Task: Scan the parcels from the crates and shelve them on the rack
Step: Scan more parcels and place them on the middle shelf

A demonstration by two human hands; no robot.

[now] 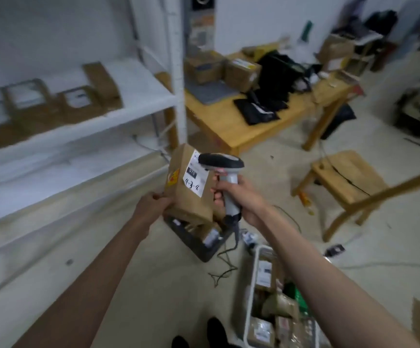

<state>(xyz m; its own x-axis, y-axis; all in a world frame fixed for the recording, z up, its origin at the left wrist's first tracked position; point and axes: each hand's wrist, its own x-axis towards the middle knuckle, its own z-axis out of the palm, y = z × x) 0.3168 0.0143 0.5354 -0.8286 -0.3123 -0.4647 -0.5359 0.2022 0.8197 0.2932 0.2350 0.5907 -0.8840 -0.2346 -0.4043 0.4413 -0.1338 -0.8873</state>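
Two hands work; our left hand (153,202) grips the parcel (187,187) up in the air above the dark crate (199,244); our right hand (231,194) wraps the scanner (220,163); we should aim at the label (194,175), hold still, then shelve it on the rack (78,114).

Counts: 2 hands in view, left hand (153,205) and right hand (239,197); 1 held parcel (187,187) with 1 white label (194,175); 1 scanner (222,169); 2 crates on the floor, 1 dark crate (199,243) and 1 white crate (254,285); parcels inside both too jumbled to count; 1 white rack (176,71), about 4 shelved parcels (53,104) on its upper shelf, blurred; 1 wooden surface (229,121) carrying at least 3 cardboard boxes (241,71); 1 wooden chair (344,182); 2 shoes (199,332) at bottom edge.
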